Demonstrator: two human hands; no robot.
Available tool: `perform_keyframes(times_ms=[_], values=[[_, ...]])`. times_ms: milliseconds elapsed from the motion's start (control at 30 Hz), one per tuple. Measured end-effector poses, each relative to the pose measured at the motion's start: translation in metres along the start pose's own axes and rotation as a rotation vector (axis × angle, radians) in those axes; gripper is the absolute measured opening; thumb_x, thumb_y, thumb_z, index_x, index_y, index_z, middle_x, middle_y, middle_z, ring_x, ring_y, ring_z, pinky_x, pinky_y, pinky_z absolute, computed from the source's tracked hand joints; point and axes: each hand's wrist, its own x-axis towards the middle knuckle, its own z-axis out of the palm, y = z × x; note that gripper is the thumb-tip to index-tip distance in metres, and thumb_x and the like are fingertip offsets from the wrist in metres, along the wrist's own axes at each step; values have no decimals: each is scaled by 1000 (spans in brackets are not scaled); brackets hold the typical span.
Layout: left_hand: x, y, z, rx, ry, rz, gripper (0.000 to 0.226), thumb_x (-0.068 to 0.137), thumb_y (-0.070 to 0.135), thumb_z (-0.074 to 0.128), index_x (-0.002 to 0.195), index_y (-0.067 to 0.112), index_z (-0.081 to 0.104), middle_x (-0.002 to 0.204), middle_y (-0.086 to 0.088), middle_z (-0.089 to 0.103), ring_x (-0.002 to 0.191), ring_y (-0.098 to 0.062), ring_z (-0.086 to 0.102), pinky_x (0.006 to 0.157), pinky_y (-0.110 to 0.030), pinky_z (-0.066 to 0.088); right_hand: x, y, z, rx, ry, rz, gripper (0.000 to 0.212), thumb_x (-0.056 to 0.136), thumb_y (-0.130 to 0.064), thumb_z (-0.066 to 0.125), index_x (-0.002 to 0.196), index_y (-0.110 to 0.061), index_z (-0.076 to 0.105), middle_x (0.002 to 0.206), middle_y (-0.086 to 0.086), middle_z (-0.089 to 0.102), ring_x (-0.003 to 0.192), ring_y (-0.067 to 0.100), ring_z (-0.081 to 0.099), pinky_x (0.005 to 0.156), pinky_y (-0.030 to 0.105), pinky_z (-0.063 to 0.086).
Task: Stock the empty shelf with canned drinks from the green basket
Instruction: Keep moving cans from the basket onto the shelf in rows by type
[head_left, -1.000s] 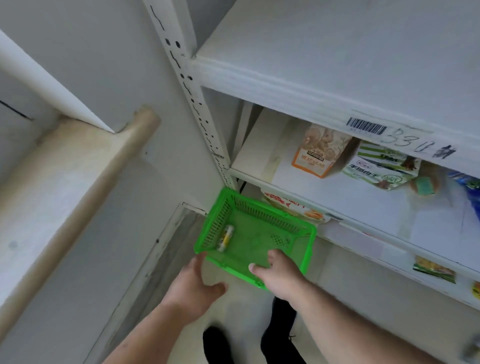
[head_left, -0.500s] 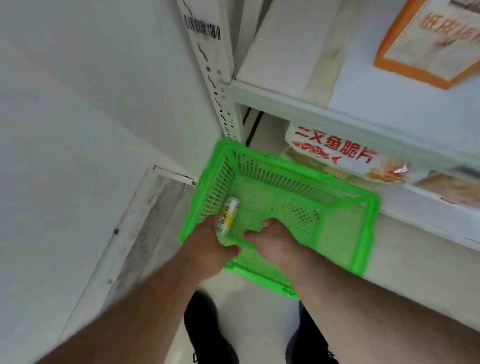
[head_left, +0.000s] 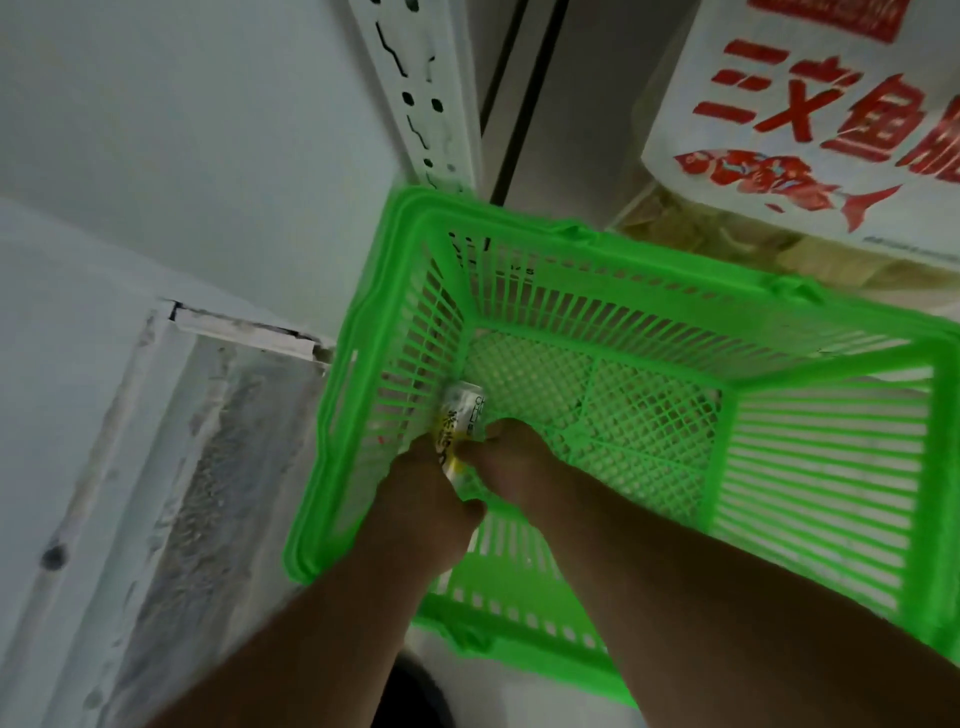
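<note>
- The green basket (head_left: 649, 332), a slatted plastic crate with a lattice floor, sits on the floor against the foot of the white shelf upright (head_left: 421, 88), a post punched with slots and holes.
- One slim drink can (head_left: 462, 421) lies on the basket floor in the near left corner, against the left wall. Its label is white and yellow with dark characters running along it; they are too blurred to read.
- The left hand (head_left: 421, 499) reaches down inside the basket, fingers curled round the near end of the can.
- The right hand (head_left: 511, 457) is beside it, fingertips curled against the can's right side, so both hands have hold of the one can.
- On the bottom shelf behind the basket stands a white snack bag (head_left: 810, 130) printed in large red characters reading "三文鱼", with a further character cut off at the edge, and a red fish drawing beneath them.
- A dark shoe (head_left: 410, 696) shows below the forearms.
</note>
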Motion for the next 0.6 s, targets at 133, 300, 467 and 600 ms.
perform_keyframes(times_ms=[133, 300, 467, 600], values=[[7, -13, 7, 1, 31, 23, 80, 62, 38, 77, 134, 21, 46, 122, 1, 62, 111, -19, 63, 94, -40, 52, 18, -6, 17, 27, 11, 12, 36, 93, -35, 71, 113, -6, 72, 110, 13, 72, 105, 27, 69, 71, 23, 48], [25, -25, 17, -57, 2, 44, 66, 62, 47, 72, 123, 31, 56, 114, 18, 64, 107, 0, 62, 92, -25, 52, 35, -9, 31, 88, 113, 25, 36, 86, -42, 76, 104, -11, 74, 107, 5, 72, 104, 26, 71, 74, 27, 50], [-17, 7, -6, -90, 37, -41, 73, 78, 21, 80, 140, 16, 43, 125, 7, 56, 123, -17, 54, 86, -4, 29, 0, -1, 0, 81, 152, -5, 39, 78, -43, 81, 101, -12, 76, 99, 8, 75, 94, 25, 73, 72, 29, 55], [-74, 44, -25, -133, 47, -33, 79, 74, 27, 83, 142, 14, 45, 135, -4, 58, 127, -19, 53, 90, -10, 29, -66, 5, -50, 91, 152, -72, 25, 72, -37, 82, 79, -13, 76, 64, -4, 69, 59, 9, 66, 56, 22, 47]])
